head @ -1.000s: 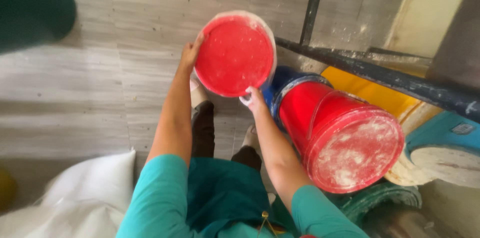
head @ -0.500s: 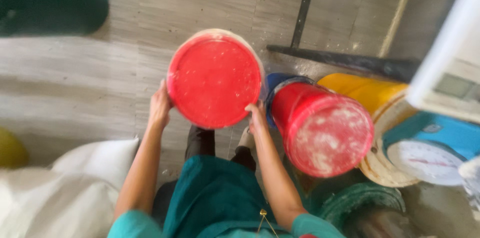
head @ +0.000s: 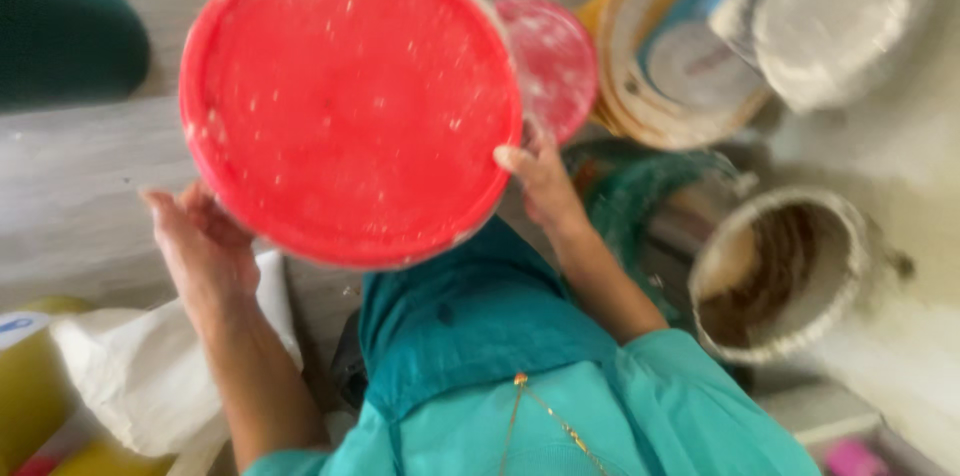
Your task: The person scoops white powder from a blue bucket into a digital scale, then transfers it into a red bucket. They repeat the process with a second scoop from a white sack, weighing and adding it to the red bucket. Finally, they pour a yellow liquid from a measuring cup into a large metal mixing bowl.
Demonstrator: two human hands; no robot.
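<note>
Both hands: I hold the red bucket (head: 350, 101) up in front of me, its lidded top facing me.
Left hand (head: 200, 241): gripping the rim at lower left.
Right hand (head: 540, 176): fingers pressed on the rim at right.
Behind: a second red bucket (head: 555, 61), pale buckets (head: 680, 56).
Right: dirty empty pail (head: 780, 271).
Lower left: white sack (head: 150, 376).

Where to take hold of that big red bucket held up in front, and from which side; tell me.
Take the red bucket by its round wall, one hand on each side. Its flat base faces the camera and offers no edge to pinch, and no handle shows. That is how it is held: the left hand at the lower left edge, the right hand at the right edge, roughly opposite.
</note>
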